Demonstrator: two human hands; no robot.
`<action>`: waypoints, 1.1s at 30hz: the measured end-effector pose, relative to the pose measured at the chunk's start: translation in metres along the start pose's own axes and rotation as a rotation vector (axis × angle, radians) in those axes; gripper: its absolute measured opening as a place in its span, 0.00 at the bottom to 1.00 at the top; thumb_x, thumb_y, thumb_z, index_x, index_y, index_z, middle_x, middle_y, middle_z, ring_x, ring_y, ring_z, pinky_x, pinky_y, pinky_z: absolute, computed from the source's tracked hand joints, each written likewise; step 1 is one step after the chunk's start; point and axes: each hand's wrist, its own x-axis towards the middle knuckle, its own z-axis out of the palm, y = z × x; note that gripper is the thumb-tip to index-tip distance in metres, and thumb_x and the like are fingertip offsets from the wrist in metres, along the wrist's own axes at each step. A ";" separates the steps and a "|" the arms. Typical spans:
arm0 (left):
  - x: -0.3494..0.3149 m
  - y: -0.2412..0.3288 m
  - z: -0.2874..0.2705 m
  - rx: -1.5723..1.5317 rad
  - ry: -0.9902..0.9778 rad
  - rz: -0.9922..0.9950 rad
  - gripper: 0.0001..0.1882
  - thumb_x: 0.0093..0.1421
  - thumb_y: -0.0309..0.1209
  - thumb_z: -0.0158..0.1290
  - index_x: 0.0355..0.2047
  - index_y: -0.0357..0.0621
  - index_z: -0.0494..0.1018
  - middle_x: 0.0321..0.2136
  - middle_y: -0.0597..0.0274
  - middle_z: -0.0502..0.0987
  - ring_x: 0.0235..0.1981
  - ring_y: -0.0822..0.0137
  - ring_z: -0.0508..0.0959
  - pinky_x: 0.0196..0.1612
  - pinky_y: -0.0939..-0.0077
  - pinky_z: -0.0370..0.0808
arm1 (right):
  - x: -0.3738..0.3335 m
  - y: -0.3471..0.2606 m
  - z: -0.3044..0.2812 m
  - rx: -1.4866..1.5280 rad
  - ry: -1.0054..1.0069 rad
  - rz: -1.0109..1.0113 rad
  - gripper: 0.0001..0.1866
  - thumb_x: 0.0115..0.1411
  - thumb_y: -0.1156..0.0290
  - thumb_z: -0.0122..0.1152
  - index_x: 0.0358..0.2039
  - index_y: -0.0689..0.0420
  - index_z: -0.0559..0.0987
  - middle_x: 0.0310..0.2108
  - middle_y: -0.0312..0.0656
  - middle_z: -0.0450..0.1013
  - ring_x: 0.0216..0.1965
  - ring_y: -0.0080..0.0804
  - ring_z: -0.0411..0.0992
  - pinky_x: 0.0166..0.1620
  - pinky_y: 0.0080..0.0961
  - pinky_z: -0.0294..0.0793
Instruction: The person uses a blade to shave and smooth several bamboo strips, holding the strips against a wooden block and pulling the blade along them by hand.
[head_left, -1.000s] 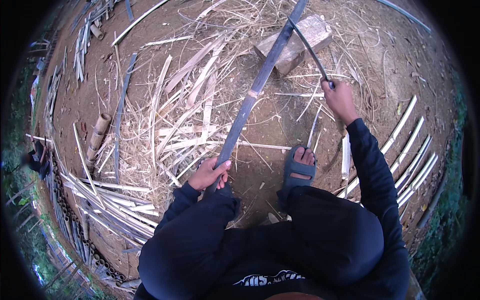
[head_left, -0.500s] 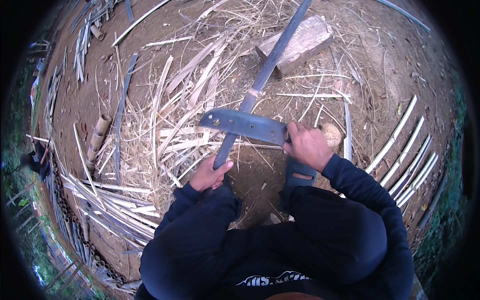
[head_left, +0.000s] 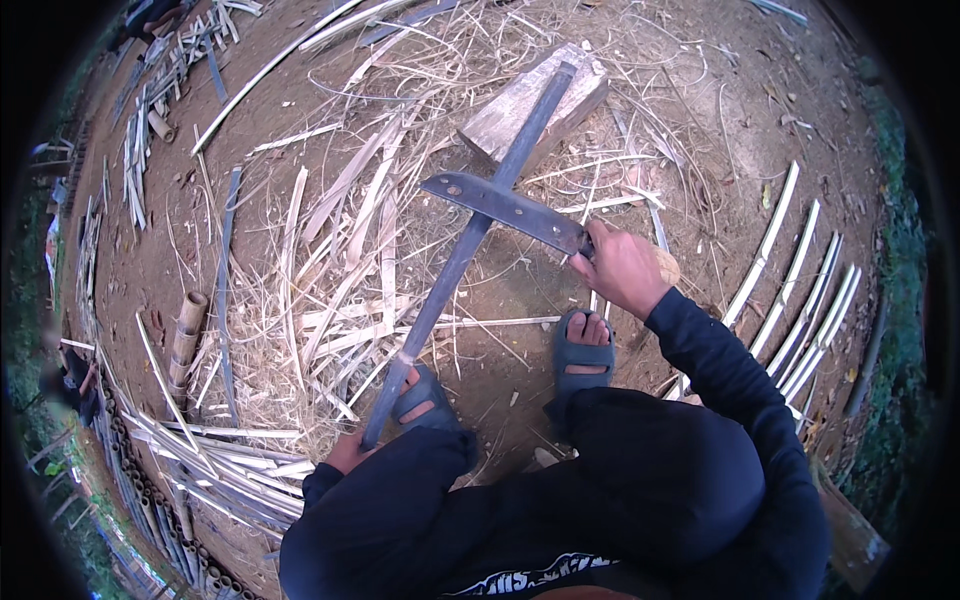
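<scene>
My right hand (head_left: 628, 272) is closed round the handle of a machete (head_left: 525, 215), a wide dark blade with several holes. A pale rounded wooden end (head_left: 668, 266) shows beside that hand. The blade lies across a long dark bamboo strip (head_left: 447, 283), at about the middle of its length. My left hand (head_left: 350, 455) grips the strip's near end beside my left knee; part of the hand is hidden. The strip's far end reaches over a wooden block (head_left: 500, 112); I cannot tell whether it touches.
Shavings and pale strips (head_left: 385, 215) litter the ground ahead. Split strips (head_left: 230, 465) are piled at left, near an upright-looking bamboo piece (head_left: 187, 340). Several pale strips (head_left: 815, 320) lie side by side at right. My sandalled feet (head_left: 583, 350) stand below the blade.
My left hand has drawn the bamboo strip back toward my left knee, so its far end now shows over the block. The blade now crosses it farther from my left hand.
</scene>
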 end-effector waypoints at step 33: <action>0.100 0.143 -0.014 -0.155 0.679 0.211 0.24 0.68 0.50 0.51 0.31 0.38 0.78 0.12 0.55 0.73 0.13 0.68 0.76 0.19 0.71 0.70 | 0.071 0.047 -0.033 0.543 0.099 0.075 0.22 0.69 0.52 0.52 0.42 0.61 0.77 0.19 0.38 0.70 0.22 0.29 0.72 0.27 0.31 0.70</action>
